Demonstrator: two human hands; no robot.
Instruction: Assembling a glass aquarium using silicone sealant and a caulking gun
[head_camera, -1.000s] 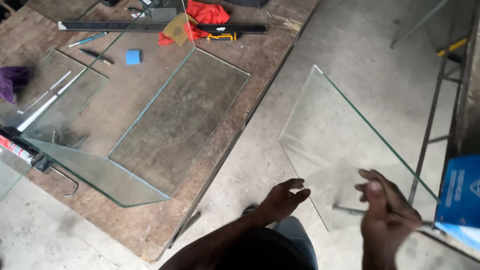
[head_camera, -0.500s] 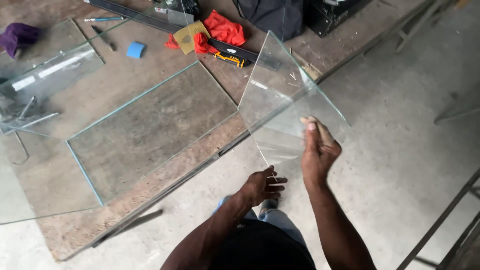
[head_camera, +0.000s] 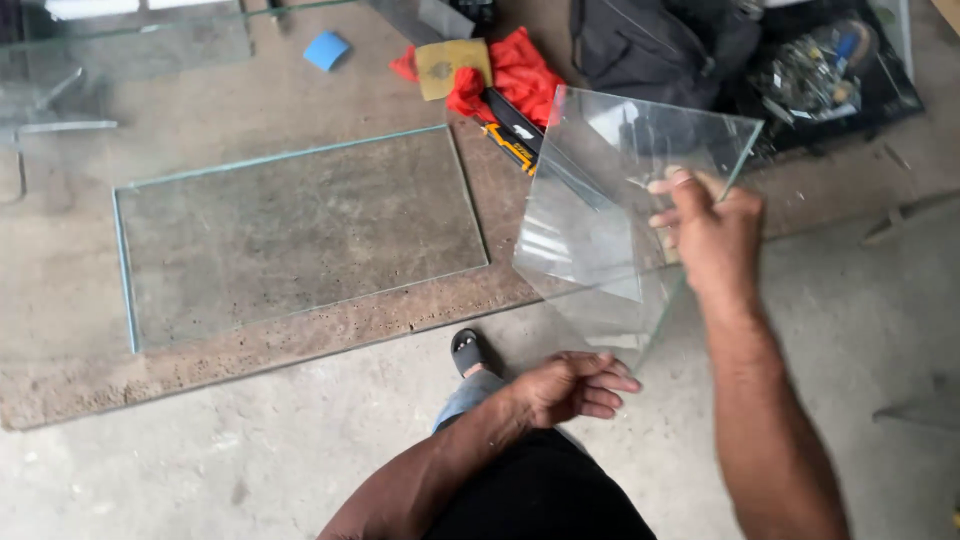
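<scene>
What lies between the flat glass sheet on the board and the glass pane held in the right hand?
In the head view, only bare brown board separates the flat sheet from the held pane; the right hand grips that pane.

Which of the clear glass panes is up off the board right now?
The smaller clear glass pane, gripped tilted in the right hand. The larger rectangular pane lies flat on the brown board.
</scene>
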